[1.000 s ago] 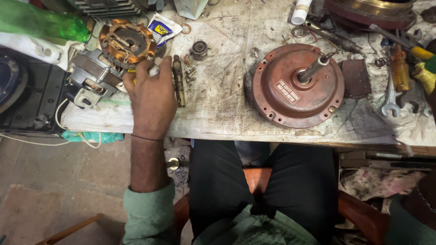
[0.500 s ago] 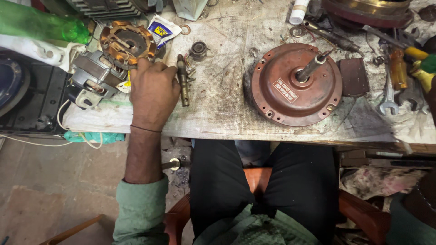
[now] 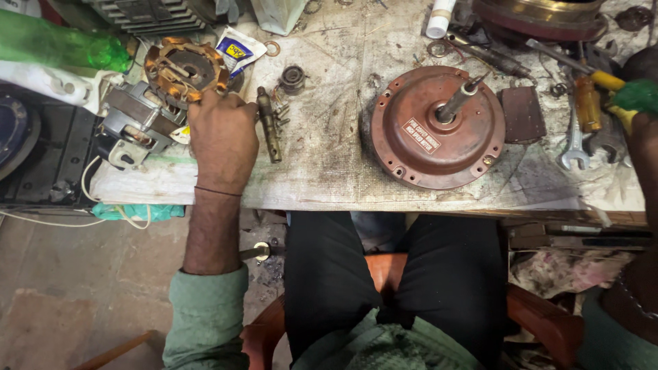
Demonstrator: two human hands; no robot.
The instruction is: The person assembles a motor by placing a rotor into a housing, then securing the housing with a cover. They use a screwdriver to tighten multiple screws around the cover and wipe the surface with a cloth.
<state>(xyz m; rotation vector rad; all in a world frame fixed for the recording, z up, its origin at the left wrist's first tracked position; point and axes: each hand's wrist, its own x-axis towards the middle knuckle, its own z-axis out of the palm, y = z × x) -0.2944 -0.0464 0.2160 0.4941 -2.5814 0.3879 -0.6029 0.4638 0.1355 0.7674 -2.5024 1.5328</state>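
The left hand [image 3: 223,137] rests palm-down on the counter [image 3: 329,171], fingers curled toward the copper-wound stator [image 3: 184,68]. Its fingertips reach the stator's near rim; whether the grip closes on anything beneath the palm cannot be told. The stator lies directly ahead of the knuckles, touching the grey motor housing [image 3: 133,123] on its left. Just beside the hand, on its right, lies a rusty shaft [image 3: 269,123], long axis running away from the body, roughly parallel to the forearm. A small bearing [image 3: 293,77] sits near the shaft's far end. The right hand [image 3: 641,137] shows only at the frame's right edge; its grip cannot be judged, so the left hand is the nearer.

Packages and labels:
- A blue-and-yellow sachet [image 3: 241,49] lies beyond the stator.
- A white rectangular sticker [image 3: 420,135] sits on the round red motor cover [image 3: 436,128], mid-counter.
- A green bottle [image 3: 62,44] lies at far left.
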